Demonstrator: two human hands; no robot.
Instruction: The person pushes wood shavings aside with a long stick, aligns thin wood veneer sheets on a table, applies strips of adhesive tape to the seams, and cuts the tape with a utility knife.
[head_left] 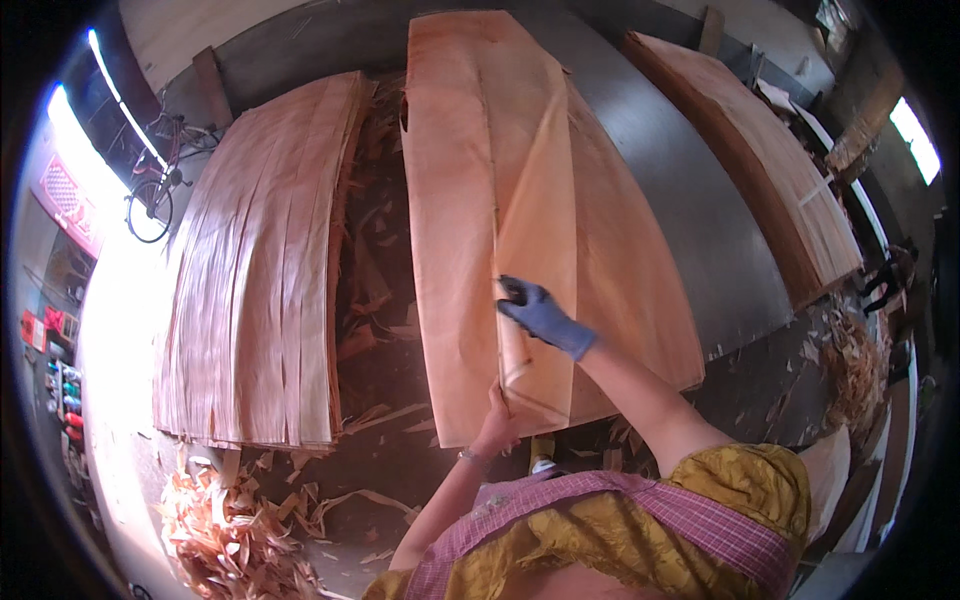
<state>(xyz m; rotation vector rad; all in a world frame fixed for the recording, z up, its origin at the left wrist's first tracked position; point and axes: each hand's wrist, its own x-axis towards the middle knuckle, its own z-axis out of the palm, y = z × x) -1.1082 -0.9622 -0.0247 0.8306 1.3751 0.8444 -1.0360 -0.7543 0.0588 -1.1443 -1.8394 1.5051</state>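
Observation:
Before me lies a long stack of reddish wood veneer sheets (pixel 450 200). A narrower, paler veneer strip (pixel 545 230) runs lengthwise on top, its left edge lifted or curled into a seam. My right hand (pixel 542 315), in a blue-grey glove with dark fingertips, is closed at that seam, about halfway down the strip. Whatever is between its fingers is too small to make out. My bare left hand (pixel 497 422) grips the near end of the strip's edge, its thumb side up. The wrist wears a bracelet.
Left stands a tall veneer stack (pixel 260 250); another stack (pixel 750 150) is at the far right, past a smooth grey metal surface (pixel 680 190). Veneer scraps (pixel 235 530) heap at lower left, with more shavings (pixel 855 365) at right. A bicycle (pixel 155 200) stands far left.

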